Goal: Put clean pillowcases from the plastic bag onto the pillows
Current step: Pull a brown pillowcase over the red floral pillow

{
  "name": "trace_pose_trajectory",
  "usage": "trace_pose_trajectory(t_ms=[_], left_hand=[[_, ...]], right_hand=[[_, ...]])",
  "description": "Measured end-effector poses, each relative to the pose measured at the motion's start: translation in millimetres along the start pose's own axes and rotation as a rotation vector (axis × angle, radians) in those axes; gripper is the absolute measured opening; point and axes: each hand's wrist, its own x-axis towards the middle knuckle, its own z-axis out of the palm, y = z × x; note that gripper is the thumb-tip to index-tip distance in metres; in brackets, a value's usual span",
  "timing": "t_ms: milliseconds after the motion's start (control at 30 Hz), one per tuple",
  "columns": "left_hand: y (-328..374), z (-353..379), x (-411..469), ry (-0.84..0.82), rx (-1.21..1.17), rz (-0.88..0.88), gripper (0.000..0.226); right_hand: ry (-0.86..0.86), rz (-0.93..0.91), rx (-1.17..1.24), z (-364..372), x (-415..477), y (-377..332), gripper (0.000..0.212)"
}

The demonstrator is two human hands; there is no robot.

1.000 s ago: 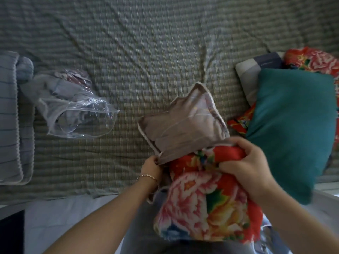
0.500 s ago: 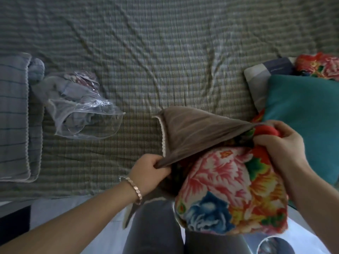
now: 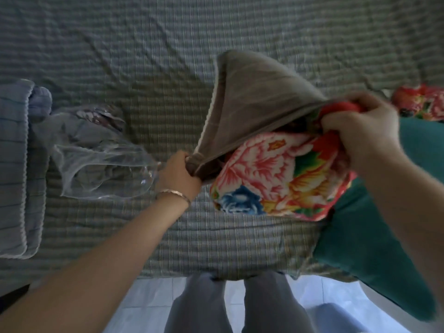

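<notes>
Roughly mid-task, by my read. The teal pillow at the right edge of the bed looks not yet done. The floral pillow is held above the bed with only its top inside the brown pillowcase. The plastic bag lies to the left with fabric still inside. The left hand pinches the bunched edge of the case opening. The right hand grips the other edge together with the pillow's corner. The bed has a wrinkled checked sheet, folded striped bedding sits far left, and a pale tiled floor shows below.

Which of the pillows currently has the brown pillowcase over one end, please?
The floral pillow that the right hand grips; the left hand grips the brown pillowcase. The teal pillow and far-right floral pillow lie outside it.
</notes>
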Motion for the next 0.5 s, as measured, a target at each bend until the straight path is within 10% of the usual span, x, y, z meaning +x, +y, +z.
trace_pose_trajectory(t_ms=[233, 367, 500], left_hand=[[-47, 74, 5, -0.372, 0.316, -0.324, 0.062], [-73, 86, -1, -0.008, 0.628, 0.536, 0.052], [-58, 102, 5, -0.370, 0.875, 0.799, 0.036]], right_hand=[[-0.007, 0.520, -0.011, 39, 45, 77, 0.011], [-0.001, 0.624, 0.034, 43, 70, 77, 0.008], [-0.041, 0.662, 0.089, 44, 89, 62, 0.018]])
